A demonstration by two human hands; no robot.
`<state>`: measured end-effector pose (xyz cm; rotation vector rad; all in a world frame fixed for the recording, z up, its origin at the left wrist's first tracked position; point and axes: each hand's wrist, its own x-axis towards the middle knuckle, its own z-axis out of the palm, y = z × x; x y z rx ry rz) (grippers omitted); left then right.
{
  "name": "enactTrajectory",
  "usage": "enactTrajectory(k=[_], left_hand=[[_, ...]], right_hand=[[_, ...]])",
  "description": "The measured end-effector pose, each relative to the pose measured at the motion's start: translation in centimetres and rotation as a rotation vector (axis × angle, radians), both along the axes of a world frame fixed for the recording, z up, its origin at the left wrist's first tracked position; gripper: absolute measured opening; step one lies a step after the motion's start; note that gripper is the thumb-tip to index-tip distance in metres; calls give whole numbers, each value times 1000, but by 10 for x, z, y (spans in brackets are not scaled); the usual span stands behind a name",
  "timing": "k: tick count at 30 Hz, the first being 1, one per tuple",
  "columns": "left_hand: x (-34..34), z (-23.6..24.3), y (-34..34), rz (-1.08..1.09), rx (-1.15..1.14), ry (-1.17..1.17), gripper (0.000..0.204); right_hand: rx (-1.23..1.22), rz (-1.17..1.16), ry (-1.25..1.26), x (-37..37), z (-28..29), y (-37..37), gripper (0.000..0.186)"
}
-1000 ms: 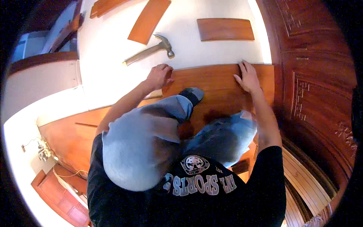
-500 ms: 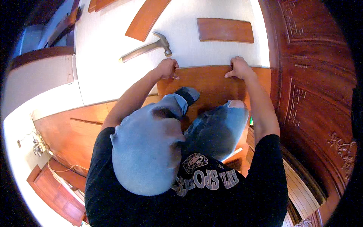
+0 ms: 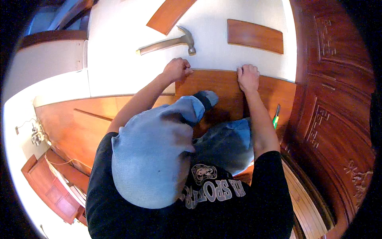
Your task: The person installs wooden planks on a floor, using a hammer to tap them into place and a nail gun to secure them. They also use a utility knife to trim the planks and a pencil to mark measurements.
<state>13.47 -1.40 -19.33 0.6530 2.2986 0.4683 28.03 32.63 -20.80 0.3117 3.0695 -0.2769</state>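
Observation:
A reddish-brown floorboard [image 3: 215, 81] lies across in front of me, its far edge against a white surface. At its far left corner my left hand [image 3: 177, 69] is curled, fingers just beyond the edge and thumb close to it. Farther right, my right hand [image 3: 249, 79] lies palm down on the boards, its fingers together and reaching the far edge. A dark seam runs down beside that hand. Just beyond my left hand rests a claw hammer [image 3: 169, 43] with a pale handle. A green utility knife [image 3: 275, 117] lies on the boards right of my right forearm.
Two loose cut boards, one angled [image 3: 169, 16] and one at the right [image 3: 255, 36], lie on the white surface. A carved dark wooden cabinet [image 3: 330, 87] borders the right side. Laid boards [image 3: 75, 131] extend left, with a thin strip [image 3: 93, 114] on them.
My right hand has gone from a thumb-and-finger grip on the board's edge to lying palm down. The left thumb has drawn closer to the edge. The view has shifted, showing more of the knife.

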Motion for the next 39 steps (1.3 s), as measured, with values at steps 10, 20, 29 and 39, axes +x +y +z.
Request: enactTrajectory(k=[10, 20, 29, 39], left_hand=[[16, -2, -46, 279, 111, -114, 51], [4, -5, -56, 168, 80, -122, 54], [-72, -7, -70, 205, 152, 150, 35], [-10, 40, 60, -558, -87, 418, 121]], right_hand=[[28, -2, 83, 3, -12, 5, 27], [-241, 127, 14, 69, 53, -53, 45], [-60, 113, 159, -73, 4, -98, 51], [-527, -101, 162, -36, 16, -65, 48]])
